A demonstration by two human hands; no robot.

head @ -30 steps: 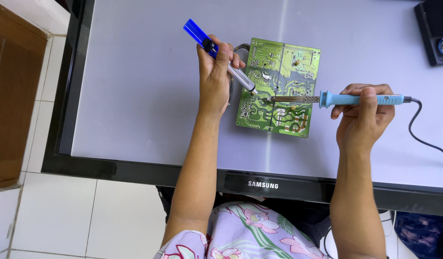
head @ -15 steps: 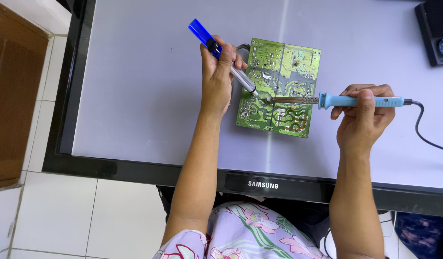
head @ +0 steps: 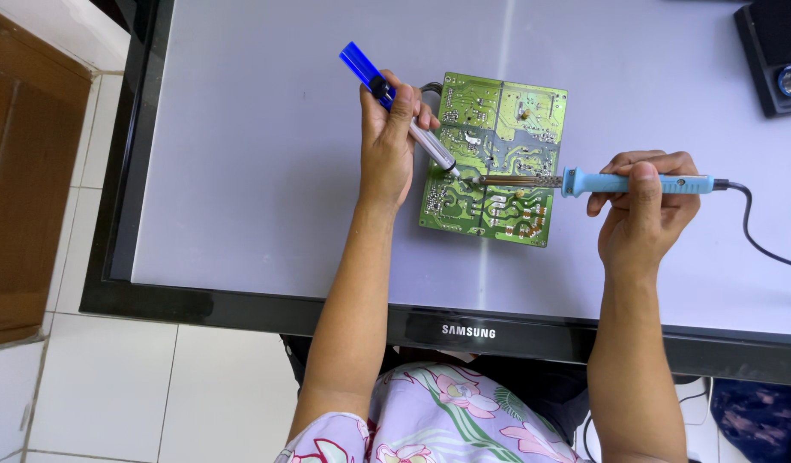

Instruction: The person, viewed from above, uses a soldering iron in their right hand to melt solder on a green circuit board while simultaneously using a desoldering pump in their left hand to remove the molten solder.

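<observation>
green circuit board [head: 497,159] lies flat, solder side up, on the pale screen of a flat-panel television [head: 241,171] laid face up, past the middle toward the far edge. we note the left hand [head: 389,146] closed around a blue-and-silver desoldering pump [head: 399,110], fingers wrapped tight on its barrel, thumb on top, nozzle tip down on the board near its centre. the right hand [head: 644,214] grips the light blue handle of a soldering iron [head: 584,182], fingers curled and pressed together about it, its metal tip resting on the board just beside the pump nozzle. a black cord [head: 760,244] trails from the iron toward the right edge. a black stand [head: 768,56] sits at the far right corner; we cannot tell its contents. the television has a black frame. beyond its left edge we see white floor tiles [head: 104,394] and a brown wooden cabinet [head: 18,171].
</observation>
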